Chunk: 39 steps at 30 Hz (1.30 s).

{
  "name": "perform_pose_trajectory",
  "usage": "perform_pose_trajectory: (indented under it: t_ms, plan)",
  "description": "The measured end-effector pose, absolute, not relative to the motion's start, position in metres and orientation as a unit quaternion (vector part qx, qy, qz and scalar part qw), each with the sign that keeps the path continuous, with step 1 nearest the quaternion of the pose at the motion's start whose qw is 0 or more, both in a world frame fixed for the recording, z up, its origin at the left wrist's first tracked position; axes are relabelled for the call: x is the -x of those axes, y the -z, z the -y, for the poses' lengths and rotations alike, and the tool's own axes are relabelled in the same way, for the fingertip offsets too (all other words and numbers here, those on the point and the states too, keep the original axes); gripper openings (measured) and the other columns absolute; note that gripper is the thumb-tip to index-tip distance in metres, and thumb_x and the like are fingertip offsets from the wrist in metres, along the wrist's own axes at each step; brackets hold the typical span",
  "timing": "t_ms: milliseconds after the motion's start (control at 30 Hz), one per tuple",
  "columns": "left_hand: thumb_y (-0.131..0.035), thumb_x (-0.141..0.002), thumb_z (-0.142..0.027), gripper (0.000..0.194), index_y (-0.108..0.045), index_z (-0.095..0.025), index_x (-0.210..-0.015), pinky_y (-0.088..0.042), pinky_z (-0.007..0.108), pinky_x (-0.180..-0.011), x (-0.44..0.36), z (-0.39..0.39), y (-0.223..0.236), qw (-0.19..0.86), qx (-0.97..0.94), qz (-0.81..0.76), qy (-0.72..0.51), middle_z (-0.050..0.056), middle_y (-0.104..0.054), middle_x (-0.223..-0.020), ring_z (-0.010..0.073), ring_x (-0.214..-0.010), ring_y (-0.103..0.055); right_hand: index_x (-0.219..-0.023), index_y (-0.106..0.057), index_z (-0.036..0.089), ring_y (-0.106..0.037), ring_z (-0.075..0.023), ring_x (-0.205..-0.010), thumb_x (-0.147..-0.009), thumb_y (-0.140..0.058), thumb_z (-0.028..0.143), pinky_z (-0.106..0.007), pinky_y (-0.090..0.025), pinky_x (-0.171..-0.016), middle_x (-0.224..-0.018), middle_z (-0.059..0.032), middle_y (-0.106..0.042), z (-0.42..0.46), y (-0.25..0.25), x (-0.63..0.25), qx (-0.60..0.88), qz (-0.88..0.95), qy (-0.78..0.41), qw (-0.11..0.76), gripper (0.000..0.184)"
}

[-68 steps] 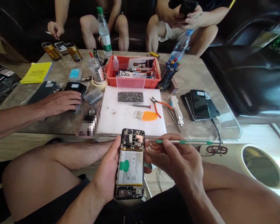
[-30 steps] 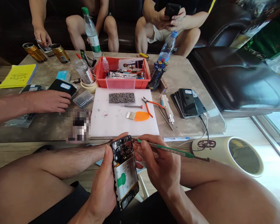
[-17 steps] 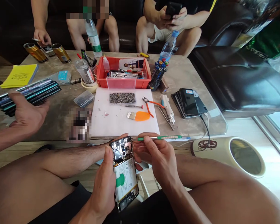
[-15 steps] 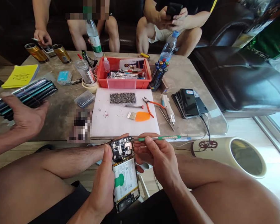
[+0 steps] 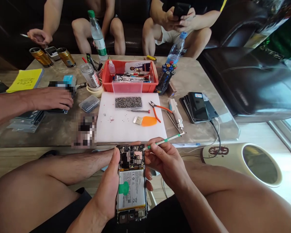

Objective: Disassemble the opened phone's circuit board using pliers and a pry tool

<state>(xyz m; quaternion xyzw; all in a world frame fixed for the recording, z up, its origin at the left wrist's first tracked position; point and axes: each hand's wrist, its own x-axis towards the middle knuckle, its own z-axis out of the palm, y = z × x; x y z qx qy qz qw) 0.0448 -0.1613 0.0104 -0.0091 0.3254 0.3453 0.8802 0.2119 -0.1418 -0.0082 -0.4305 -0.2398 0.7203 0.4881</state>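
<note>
My left hand (image 5: 109, 187) grips an opened phone (image 5: 131, 184) from its left side, over my lap; the battery with a green tab and the circuit board face up. My right hand (image 5: 166, 163) pinches a thin green-and-white tool (image 5: 163, 141), whose tip rests at the phone's upper right corner near the board. Both hands sit just in front of the table's near edge.
A white work mat (image 5: 126, 127) holds screws, an orange pick (image 5: 149, 121) and cutters (image 5: 157, 110). Behind it stand a red tray (image 5: 129, 85) and bottles. A stack of phones (image 5: 199, 106) lies right. Another person's hand (image 5: 50, 98) rests left. A cream bin (image 5: 252, 161) sits right.
The phone has turned upright and flat toward me. The tool has swung from level to slanting up and right. The other person's hand put its stack of phones down on the table.
</note>
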Motion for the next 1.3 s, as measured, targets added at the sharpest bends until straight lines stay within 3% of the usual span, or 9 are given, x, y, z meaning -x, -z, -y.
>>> perform_pose_trajectory:
  t_ms: [167, 467, 567, 700, 767, 867, 933, 1100, 1300]
  plan:
    - [-0.047, -0.098, -0.071, 0.064, -0.057, -0.031, -0.147, -0.059, 0.04, -0.078, -0.044, 0.161, -0.01, 0.875, 0.019, -0.325, -0.357, 0.01, -0.078, -0.107, 0.0283, -0.088, -0.077, -0.101, -0.062, 0.026, -0.063, -0.0151, -0.047, -0.093, -0.074, 0.041, -0.029, -0.055, -0.039, -0.076, 0.0055, -0.066, 0.147, 0.018, -0.213, 0.357, 0.277, -0.736, 0.504, 0.021]
    - [-0.05, -0.096, -0.072, 0.065, -0.054, -0.034, -0.149, -0.059, 0.036, -0.074, -0.041, 0.16, -0.01, 0.883, 0.032, -0.312, -0.348, 0.008, -0.077, -0.107, 0.0264, -0.086, -0.077, -0.1, -0.068, 0.024, -0.064, -0.0158, -0.049, -0.093, -0.074, 0.04, -0.03, -0.056, -0.04, -0.076, 0.0028, -0.067, 0.148, 0.016, -0.213, 0.365, 0.282, -0.728, 0.506, 0.019]
    - [-0.051, -0.094, -0.075, 0.066, -0.061, -0.03, -0.142, -0.057, 0.034, -0.067, -0.038, 0.161, -0.003, 0.901, 0.02, -0.283, -0.327, 0.01, -0.077, -0.101, 0.0272, -0.082, -0.077, -0.096, -0.07, 0.021, -0.066, -0.0161, -0.058, -0.094, -0.071, 0.045, -0.032, -0.061, -0.054, -0.08, -0.0007, -0.069, 0.143, 0.014, -0.214, 0.433, 0.311, -0.677, 0.507, 0.024]
    - [-0.056, -0.093, -0.072, 0.064, -0.067, -0.025, -0.135, -0.056, 0.031, -0.065, -0.036, 0.161, 0.003, 0.907, -0.019, -0.252, -0.338, 0.011, -0.077, -0.093, 0.0273, -0.078, -0.077, -0.083, -0.071, 0.02, -0.071, -0.0195, -0.089, -0.097, -0.065, 0.043, -0.032, -0.061, -0.078, -0.094, -0.0059, -0.07, 0.135, 0.009, -0.218, 0.466, 0.369, -0.557, 0.58, 0.028]
    - [-0.06, -0.092, -0.069, 0.061, -0.068, -0.023, -0.132, -0.055, 0.03, -0.066, -0.035, 0.161, 0.004, 0.906, -0.025, -0.247, -0.344, 0.012, -0.077, -0.094, 0.0274, -0.08, -0.077, -0.088, -0.071, 0.02, -0.07, -0.0192, -0.086, -0.1, -0.06, 0.042, -0.031, -0.061, -0.073, -0.091, -0.0051, -0.068, 0.134, 0.0, -0.219, 0.47, 0.387, -0.548, 0.574, 0.027]
    - [-0.066, -0.089, -0.067, 0.059, -0.071, -0.021, -0.127, -0.056, 0.033, -0.067, -0.033, 0.16, 0.003, 0.908, -0.015, -0.25, -0.336, 0.013, -0.077, -0.098, 0.0296, -0.083, -0.077, -0.113, -0.073, 0.023, -0.065, -0.0154, -0.064, -0.103, -0.057, 0.044, -0.026, -0.055, -0.053, -0.079, -0.0004, -0.061, 0.137, -0.016, -0.22, 0.461, 0.422, -0.599, 0.5, 0.028]
    - [-0.069, -0.088, -0.065, 0.058, -0.073, -0.02, -0.124, -0.057, 0.036, -0.073, -0.032, 0.159, 0.002, 0.906, -0.006, -0.255, -0.338, 0.012, -0.078, -0.097, 0.0299, -0.082, -0.077, -0.12, -0.073, 0.025, -0.064, -0.0142, -0.06, -0.102, -0.06, 0.043, -0.025, -0.052, -0.048, -0.079, 0.0007, -0.06, 0.14, -0.024, -0.219, 0.455, 0.47, -0.606, 0.453, 0.029]
    - [-0.076, -0.087, -0.05, 0.053, -0.07, -0.022, -0.131, -0.057, 0.041, -0.087, -0.036, 0.155, -0.005, 0.883, 0.028, -0.259, -0.39, 0.011, -0.077, -0.114, 0.0286, -0.092, -0.075, -0.098, -0.08, 0.025, -0.065, -0.0127, -0.066, -0.091, -0.074, 0.021, -0.023, -0.053, -0.057, -0.078, 0.0013, -0.065, 0.144, -0.022, -0.215, 0.497, 0.651, -0.389, 0.421, 0.011]
    - [-0.061, -0.097, -0.056, 0.058, -0.06, -0.023, -0.144, -0.053, 0.048, -0.101, -0.04, 0.151, -0.015, 0.852, 0.072, -0.272, -0.442, 0.013, -0.073, -0.121, 0.0304, -0.107, -0.072, -0.113, -0.077, 0.027, -0.071, -0.0152, -0.073, -0.091, -0.067, 0.011, -0.025, -0.06, -0.064, -0.088, -0.002, -0.071, 0.151, -0.009, -0.216, 0.417, 0.765, -0.241, 0.429, 0.029]
